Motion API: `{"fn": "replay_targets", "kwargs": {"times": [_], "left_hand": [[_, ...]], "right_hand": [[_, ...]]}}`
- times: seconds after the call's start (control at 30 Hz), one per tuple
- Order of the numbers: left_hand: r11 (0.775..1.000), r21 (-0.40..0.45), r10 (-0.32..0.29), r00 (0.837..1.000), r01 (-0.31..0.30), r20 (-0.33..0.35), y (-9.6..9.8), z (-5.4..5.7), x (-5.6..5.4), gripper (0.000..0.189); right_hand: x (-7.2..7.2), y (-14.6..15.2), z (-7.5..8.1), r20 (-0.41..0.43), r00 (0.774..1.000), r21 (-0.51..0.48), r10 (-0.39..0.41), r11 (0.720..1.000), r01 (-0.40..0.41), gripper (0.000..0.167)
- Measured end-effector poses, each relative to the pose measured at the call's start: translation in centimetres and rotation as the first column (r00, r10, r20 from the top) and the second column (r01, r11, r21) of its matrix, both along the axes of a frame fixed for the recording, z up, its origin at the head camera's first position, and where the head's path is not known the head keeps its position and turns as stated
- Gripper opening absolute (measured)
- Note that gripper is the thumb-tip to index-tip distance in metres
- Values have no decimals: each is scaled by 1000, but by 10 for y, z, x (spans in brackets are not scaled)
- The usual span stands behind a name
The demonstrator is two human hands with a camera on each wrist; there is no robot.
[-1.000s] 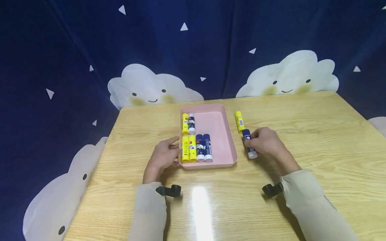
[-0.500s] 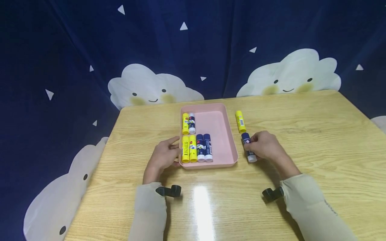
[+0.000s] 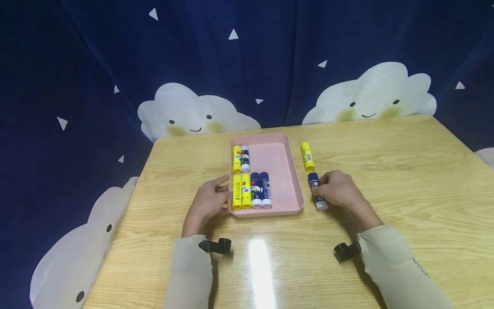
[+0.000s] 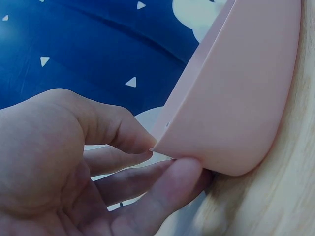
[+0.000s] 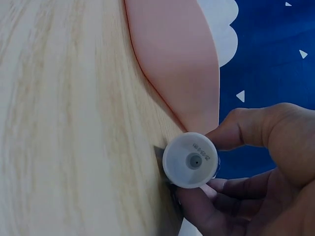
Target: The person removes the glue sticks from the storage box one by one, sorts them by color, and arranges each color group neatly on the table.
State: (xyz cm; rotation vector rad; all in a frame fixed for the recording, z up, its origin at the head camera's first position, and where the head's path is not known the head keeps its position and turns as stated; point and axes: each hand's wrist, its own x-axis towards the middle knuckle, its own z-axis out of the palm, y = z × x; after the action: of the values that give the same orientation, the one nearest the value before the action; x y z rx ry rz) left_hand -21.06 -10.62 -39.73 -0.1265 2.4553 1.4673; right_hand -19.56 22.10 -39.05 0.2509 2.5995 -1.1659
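Observation:
My right hand (image 3: 338,189) pinches a navy glue stick (image 3: 314,178) lying on the table right of the pink tray (image 3: 274,161). The right wrist view faces that stick's white base (image 5: 183,167), held between thumb and fingers. Just beyond it lies a yellow glue stick (image 3: 307,156). With its thumb at the rim and fingers against the outer wall (image 4: 241,108), my left hand (image 3: 208,199) holds the tray's near left side. Inside, a yellow stick (image 3: 237,159) and a navy one (image 3: 245,158) lie at the back; two yellow sticks (image 3: 241,191) and two navy ones (image 3: 261,190) lie in front.
The tray sits on a light wooden table (image 3: 162,171). A dark blue curtain (image 3: 270,64) with white clouds hangs behind the far edge. Each wrist wears a black camera on a strap, such as the right one (image 3: 347,251).
My right hand has drawn the navy glue stick slightly toward me, so it now lies apart from the yellow one. My left hand and the tray stay in place.

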Motion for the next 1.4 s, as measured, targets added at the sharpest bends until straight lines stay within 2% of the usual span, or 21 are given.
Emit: {"fn": "replay_targets", "kwargs": {"times": [0.57, 0.8, 1.17, 1.4], "left_hand": [[1000, -3, 7, 1000, -7, 9, -1, -2, 1, 60], [1000, -2, 2, 1000, -2, 6, -1, 1, 1, 61], [1000, 2, 1, 1000, -1, 3, 1, 2, 0, 62], [1000, 11, 1, 1000, -1, 2, 0, 2, 0, 61]], "right_hand": [[0, -2, -1, 2, 1000, 89, 30, 996, -30, 32], [0, -2, -1, 3, 1000, 76, 30, 997, -31, 35], [0, 0, 1, -13, 999, 117, 46, 992, -44, 42], [0, -1, 2, 5, 999, 139, 43, 989, -43, 46]]}}
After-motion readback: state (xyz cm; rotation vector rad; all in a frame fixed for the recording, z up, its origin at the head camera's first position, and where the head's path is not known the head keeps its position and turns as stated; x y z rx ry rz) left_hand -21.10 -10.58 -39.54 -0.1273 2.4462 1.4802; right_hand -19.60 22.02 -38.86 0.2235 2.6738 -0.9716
